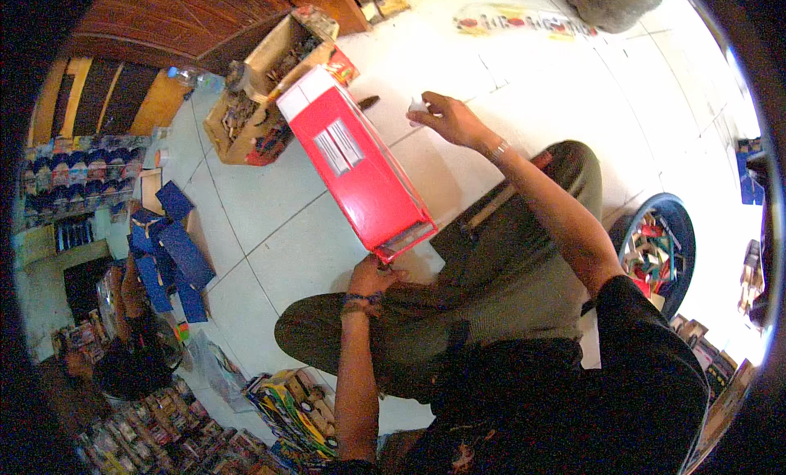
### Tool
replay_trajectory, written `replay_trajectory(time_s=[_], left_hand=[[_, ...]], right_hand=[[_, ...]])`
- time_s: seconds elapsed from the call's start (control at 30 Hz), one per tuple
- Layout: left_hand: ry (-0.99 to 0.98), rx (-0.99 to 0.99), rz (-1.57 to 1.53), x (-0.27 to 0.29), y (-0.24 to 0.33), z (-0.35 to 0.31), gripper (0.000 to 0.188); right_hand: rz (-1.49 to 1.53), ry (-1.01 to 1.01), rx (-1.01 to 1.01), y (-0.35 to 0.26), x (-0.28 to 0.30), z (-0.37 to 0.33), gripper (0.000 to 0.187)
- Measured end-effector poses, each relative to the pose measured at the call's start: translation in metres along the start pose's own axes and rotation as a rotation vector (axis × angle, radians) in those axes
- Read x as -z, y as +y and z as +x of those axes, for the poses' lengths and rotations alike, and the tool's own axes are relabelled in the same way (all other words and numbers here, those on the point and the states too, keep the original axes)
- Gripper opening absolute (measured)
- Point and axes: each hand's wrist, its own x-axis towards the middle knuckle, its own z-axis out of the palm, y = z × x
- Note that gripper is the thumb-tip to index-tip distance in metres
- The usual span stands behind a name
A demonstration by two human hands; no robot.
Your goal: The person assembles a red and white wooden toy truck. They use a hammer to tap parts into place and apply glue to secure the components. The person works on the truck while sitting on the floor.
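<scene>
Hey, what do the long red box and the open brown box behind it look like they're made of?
The long red box, steadied at its near end by the left hand, looks like glossy printed cardboard: flat panels, sharp folded edges, a sheen. The open brown box looks like plain matte corrugated cardboard, with raw tan flaps standing open.

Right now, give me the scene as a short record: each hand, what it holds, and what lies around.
left hand: grips the near end of the long red box, holding it tilted over the lap
right hand: raised beyond the box, pinching a small white object; too small to identify
floor: pale tiles
open cardboard box: past the red box's far end
blue boxes: scattered at left
round blue basket: at right, with mixed items
</scene>
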Motion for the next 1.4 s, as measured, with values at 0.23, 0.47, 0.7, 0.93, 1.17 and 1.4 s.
replay_trajectory(time_s=[0.23, 0.47, 0.7, 0.93, 1.17, 1.4], left_hand=[[-0.009, -0.024, 0.057, 0.003, 0.013, -0.003, 0.059], [-0.036, 0.003, 0.040, 0.006, 0.020, -0.006, 0.059], [-0.028, 0.037, 0.071, 0.008, 0.035, -0.011, 0.049], [-0.022, 0.022, 0.117, 0.007, 0.031, -0.009, 0.050], [-0.053, 0.015, 0.105, 0.007, 0.020, -0.005, 0.051], [-0.071, 0.070, 0.072, 0.006, 0.021, -0.004, 0.046]], right_hand=[[0.011, -0.009, 0.078, -0.050, 0.048, -0.187, 0.035], [-0.018, 0.189, 0.043, -0.060, 0.039, -0.240, 0.025], [-0.060, 0.199, 0.022, -0.052, 0.029, -0.248, 0.023], [-0.076, 0.183, 0.121, -0.041, 0.023, -0.251, 0.025], [-0.104, 0.103, 0.112, -0.043, 0.025, -0.251, 0.025], [-0.084, 0.070, 0.130, -0.049, 0.028, -0.247, 0.021]])
